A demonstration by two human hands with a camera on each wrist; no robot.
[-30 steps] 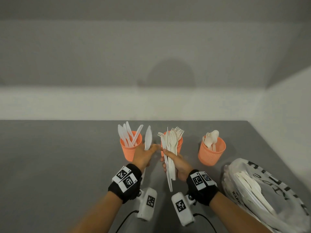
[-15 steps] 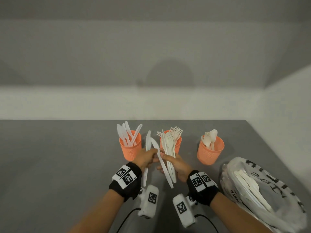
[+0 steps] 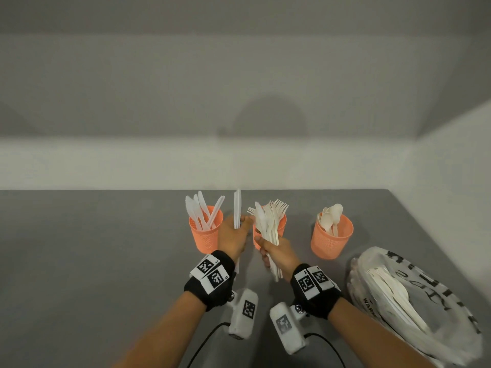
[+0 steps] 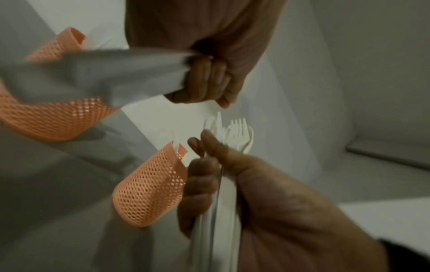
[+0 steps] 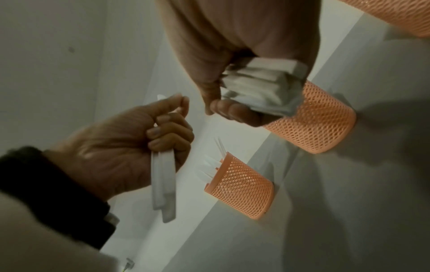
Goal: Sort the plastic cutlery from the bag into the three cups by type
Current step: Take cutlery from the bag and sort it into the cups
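My left hand [image 3: 240, 225] grips two white knives [image 3: 237, 208] upright, just right of the orange cup of knives [image 3: 204, 235]. In the right wrist view the left hand [image 5: 170, 127] is curled round the same knives [image 5: 163, 184]. My right hand [image 3: 265, 248] grips a mixed bundle of white cutlery [image 3: 268, 227] in front of the middle cup of forks [image 3: 283, 224], hiding most of it. That bundle [image 4: 221, 211] shows a knife tip and fork tines. The right cup [image 3: 332, 240] holds spoons. The printed plastic bag [image 3: 414, 301] lies at the right with several pieces inside.
The cups stand in a row near the back edge of the grey table [image 3: 93, 261], close to the white wall. A second wall bounds the table on the right, behind the bag. Wrist camera units [image 3: 243, 312] hang below both wrists.
My left hand held one knife, then pulled a second one out of the right hand's bundle. It now holds both upright, and the hands have drawn slightly apart.
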